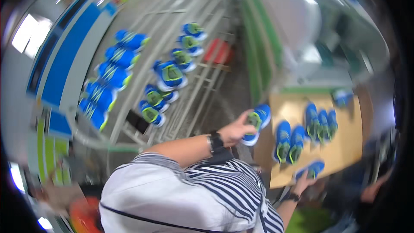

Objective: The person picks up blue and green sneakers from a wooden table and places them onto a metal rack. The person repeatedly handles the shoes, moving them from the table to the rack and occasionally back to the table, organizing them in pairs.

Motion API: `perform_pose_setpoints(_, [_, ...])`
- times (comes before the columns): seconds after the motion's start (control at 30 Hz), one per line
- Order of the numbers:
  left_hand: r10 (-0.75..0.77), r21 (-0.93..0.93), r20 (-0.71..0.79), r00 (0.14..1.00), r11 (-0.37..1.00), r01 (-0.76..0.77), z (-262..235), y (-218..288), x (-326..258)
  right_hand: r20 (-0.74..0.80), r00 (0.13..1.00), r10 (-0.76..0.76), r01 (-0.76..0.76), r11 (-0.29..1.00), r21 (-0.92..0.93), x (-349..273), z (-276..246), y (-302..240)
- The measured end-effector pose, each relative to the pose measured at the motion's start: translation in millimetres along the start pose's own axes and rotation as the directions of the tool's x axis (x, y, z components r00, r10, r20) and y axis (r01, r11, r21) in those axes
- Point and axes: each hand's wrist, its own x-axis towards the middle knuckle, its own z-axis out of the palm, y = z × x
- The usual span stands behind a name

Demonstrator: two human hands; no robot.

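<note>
Blue-n-green shoe (257,123) gripped in my left hand (235,131), fingers closed round it at the wooden board (351,144) edge w/ other shoes (302,133), right hand (304,181) fingers pinching another shoe (311,169), prob for lining up in rows like the conveyor (189,82).

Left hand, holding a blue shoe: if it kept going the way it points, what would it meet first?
Probably the wooden board: the left hand points its shoe toward its near edge. Depth is unclear.

Shoe factory (racks (202,67) of sneakers (169,74))
</note>
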Motion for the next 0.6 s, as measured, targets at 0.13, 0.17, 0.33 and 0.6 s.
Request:
perform_pose_setpoints(0.13, [-0.073,-0.153,-0.163,0.984,0.987,0.048,-18.0,18.6,-26.7,-0.055,0.984,-0.167,0.150,0.961,-0.231,10.8,9.0,8.8])
perform_pose_setpoints(0.17, [-0.073,-0.165,-0.199,0.977,0.985,0.040,-23.4,24.5,-33.0,-0.074,0.987,-0.145,0.123,0.962,-0.243,4.6,11.2,3.4])
perform_pose_setpoints(0.33, [0.196,-0.168,-0.390,0.900,0.945,-0.279,-65.4,38.5,-9.7,-0.030,0.991,-0.131,0.123,0.975,-0.187,27.5,0.2,19.8])
perform_pose_setpoints(0.6, [0.474,-0.046,-0.503,0.723,0.820,-0.570,-110.3,131.9,49.6,0.001,0.991,-0.135,0.133,0.976,-0.173,45.9,-11.9,37.3])
